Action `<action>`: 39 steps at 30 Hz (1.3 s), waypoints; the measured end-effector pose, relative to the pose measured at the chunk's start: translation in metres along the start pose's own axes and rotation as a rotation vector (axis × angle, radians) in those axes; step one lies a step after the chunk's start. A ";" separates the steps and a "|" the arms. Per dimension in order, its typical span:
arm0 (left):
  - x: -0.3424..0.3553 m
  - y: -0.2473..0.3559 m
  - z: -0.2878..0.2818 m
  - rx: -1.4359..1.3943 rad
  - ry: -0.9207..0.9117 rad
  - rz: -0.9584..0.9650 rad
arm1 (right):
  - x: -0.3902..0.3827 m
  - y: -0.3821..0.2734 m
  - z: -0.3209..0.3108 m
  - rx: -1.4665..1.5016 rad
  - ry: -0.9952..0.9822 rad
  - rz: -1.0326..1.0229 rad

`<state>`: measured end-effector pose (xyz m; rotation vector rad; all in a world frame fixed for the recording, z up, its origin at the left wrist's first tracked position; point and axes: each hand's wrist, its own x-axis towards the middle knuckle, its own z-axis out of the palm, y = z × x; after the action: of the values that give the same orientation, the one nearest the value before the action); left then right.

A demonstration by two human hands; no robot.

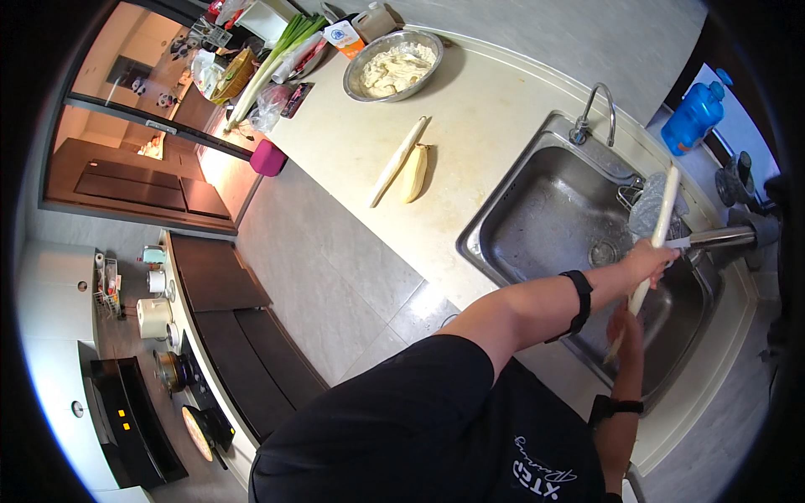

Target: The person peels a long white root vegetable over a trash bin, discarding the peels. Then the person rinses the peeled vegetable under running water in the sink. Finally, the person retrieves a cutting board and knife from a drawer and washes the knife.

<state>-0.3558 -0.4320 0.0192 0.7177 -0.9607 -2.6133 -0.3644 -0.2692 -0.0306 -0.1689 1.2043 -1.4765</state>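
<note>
My left hand (pixel 650 264) is closed round a long white stalk (pixel 664 214) held over the stainless sink (pixel 532 210), beside a metal faucet (pixel 721 239). Lower down, my right hand (pixel 625 327) is closed on the same stalk, its fingers partly hidden. A grey crumpled item (pixel 646 210) sits at the sink's edge behind the stalk. On the cream counter (pixel 495 101) left of the sink lie another thin white stalk (pixel 394 168) and a shorter pale yellow piece (pixel 415 176).
A steel bowl (pixel 392 67) of pale food stands at the back, near green onions (pixel 285 46) and a basket (pixel 239 71). A blue bottle (pixel 692 117) stands behind the sink. A second counter with pots (pixel 172 369) and a rice cooker (pixel 153 318) runs along the left.
</note>
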 end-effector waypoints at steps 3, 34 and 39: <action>-0.004 0.019 -0.006 -0.033 0.129 0.048 | 0.018 -0.005 0.005 -0.149 0.058 -0.014; -0.070 0.143 -0.087 -0.206 0.594 0.629 | 0.124 -0.042 0.027 -0.361 0.451 -0.048; -0.074 0.137 -0.088 0.052 0.565 0.646 | 0.126 -0.052 0.027 -0.306 0.409 -0.233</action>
<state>-0.2363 -0.5508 0.0781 0.9027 -0.8872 -1.7050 -0.4209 -0.3950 -0.0434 -0.2269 1.7923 -1.5653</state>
